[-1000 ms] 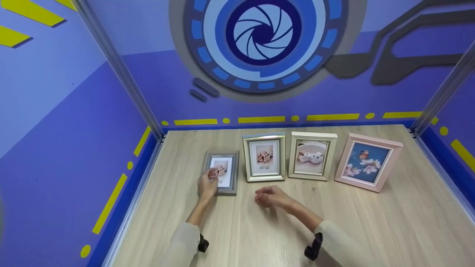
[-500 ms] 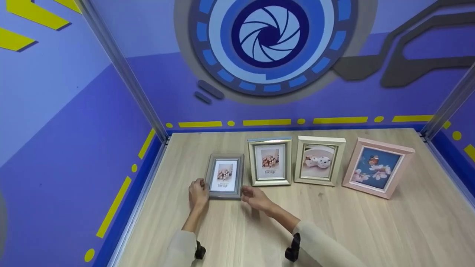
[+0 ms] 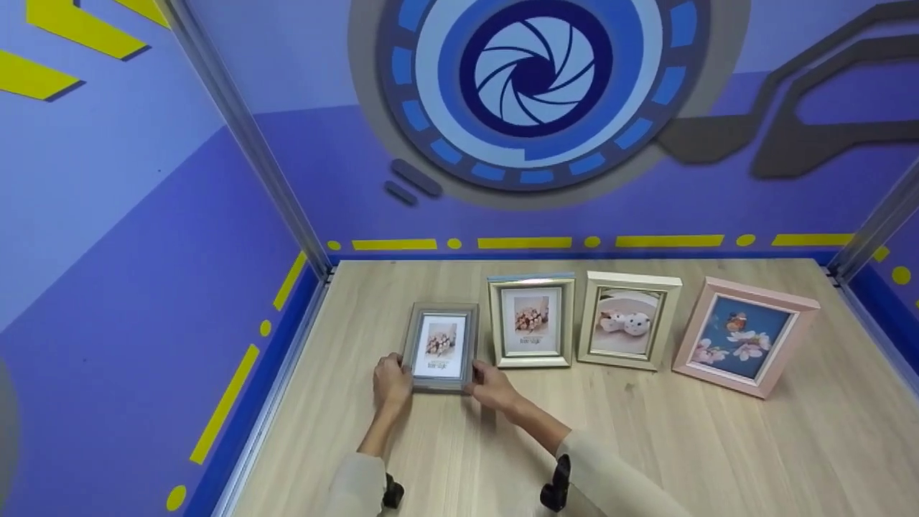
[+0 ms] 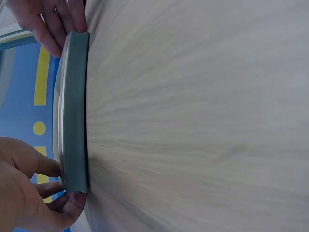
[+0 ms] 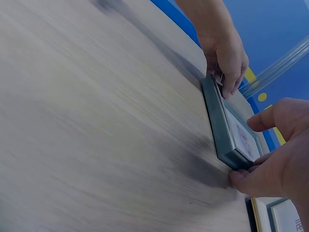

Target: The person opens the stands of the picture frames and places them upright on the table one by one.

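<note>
A grey photo frame [image 3: 439, 385] with a flower picture lies face up on the wooden table [image 3: 502, 459]. At its lower left edge, my left hand [image 3: 392, 380] grips the side, with the thumb near the upper face in the left wrist view. My right hand [image 3: 495, 388] holds the lower right corner from the other side. In the right wrist view, one right finger [image 5: 263, 121] is raised over the frame's face; whether it touches cannot be seen. The frame's long near side [image 4: 75, 111] rests flat on or very close to the wood.
Upright to the right stand a gold photo frame [image 3: 495, 323], a cream frame [image 3: 668, 323] with a picture of two round toys, and a pink frame [image 3: 790, 345] with a bird picture. A blue-purple wall [image 3: 301, 187] rises behind and at the left.
My left hand has moved off the picture to the grey frame's left edge. My right hand has come left onto its right edge. The head view has shifted slightly.
</note>
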The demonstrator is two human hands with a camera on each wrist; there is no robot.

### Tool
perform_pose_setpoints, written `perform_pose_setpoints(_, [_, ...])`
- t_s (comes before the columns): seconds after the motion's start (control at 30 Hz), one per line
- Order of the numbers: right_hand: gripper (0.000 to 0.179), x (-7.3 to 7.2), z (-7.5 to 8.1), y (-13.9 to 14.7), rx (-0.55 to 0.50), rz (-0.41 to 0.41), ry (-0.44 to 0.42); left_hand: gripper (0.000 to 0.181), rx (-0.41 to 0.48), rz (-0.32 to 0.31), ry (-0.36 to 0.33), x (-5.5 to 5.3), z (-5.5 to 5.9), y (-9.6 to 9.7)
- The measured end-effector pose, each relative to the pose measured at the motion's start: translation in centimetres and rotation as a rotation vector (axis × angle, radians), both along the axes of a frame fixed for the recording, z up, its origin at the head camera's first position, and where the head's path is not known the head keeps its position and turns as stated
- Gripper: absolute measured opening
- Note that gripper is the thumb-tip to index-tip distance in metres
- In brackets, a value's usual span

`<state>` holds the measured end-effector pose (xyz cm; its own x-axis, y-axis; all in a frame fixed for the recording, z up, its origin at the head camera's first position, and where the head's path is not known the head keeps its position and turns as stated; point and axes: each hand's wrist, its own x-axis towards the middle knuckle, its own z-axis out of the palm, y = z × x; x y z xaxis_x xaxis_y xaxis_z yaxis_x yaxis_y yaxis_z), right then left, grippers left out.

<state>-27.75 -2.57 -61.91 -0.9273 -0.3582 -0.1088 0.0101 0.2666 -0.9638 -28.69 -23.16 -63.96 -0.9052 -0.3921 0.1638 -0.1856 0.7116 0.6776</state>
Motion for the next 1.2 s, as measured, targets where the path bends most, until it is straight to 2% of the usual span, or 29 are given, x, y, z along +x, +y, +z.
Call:
perform_pose_setpoints(0.17, [0.065, 0.3, 0.5, -0.5, -0.005, -0.068, -0.055, 0.010, 0.019, 0.018, -0.011, 0.7, 0.5, 0.3])
perform_pose_setpoints(0.3, [0.074, 0.4, 0.7, -0.5, -0.010, -0.125, -0.094, 0.008, 0.101, 0.011, -0.049, 1.3, 1.0, 0.2])
perform_pose_setpoints(0.43, [0.074, 0.4, 0.8, -0.4, -0.014, -0.179, -0.115, 0.014, 0.261, 0.020, -0.129, 1.4, 1.4, -0.4])
perform_pose_setpoints(0.57, [0.072, 0.4, 1.0, -0.3, -0.021, -0.192, -0.120, 0.031, 0.544, 0.022, -0.211, 1.5, 1.6, -1.1])
perform_pose_setpoints(0.63, [0.072, 0.5, 1.2, -0.3, -0.030, -0.192, -0.122, 0.038, 0.654, 0.008, -0.244, 1.6, 1.8, -1.3])
perform_pose_setpoints(0.7, [0.071, 0.5, 1.3, -0.3, -0.051, -0.194, -0.130, 0.043, 0.708, -0.023, -0.274, 1.7, 1.9, -1.4])
perform_pose_setpoints(0.83, [0.066, 0.6, 1.4, -0.2, -0.097, -0.207, -0.142, 0.049, 0.721, -0.079, -0.323, 2.1, 2.2, -1.3])
perform_pose_setpoints(0.97, [0.063, 0.5, 1.3, -0.1, -0.128, -0.225, -0.145, 0.050, 0.709, -0.082, -0.352, 2.7, 2.7, -1.2])
perform_pose_setpoints(1.07, [0.061, 0.5, 1.4, -0.1, -0.128, -0.238, -0.143, 0.049, 0.701, -0.082, -0.340, 3.2, 3.0, -1.1])
perform_pose_setpoints(1.2, [0.055, 0.4, 1.7, 0.1, -0.108, -0.263, -0.132, 0.046, 0.655, -0.101, -0.286, 4.0, 3.4, -1.0])
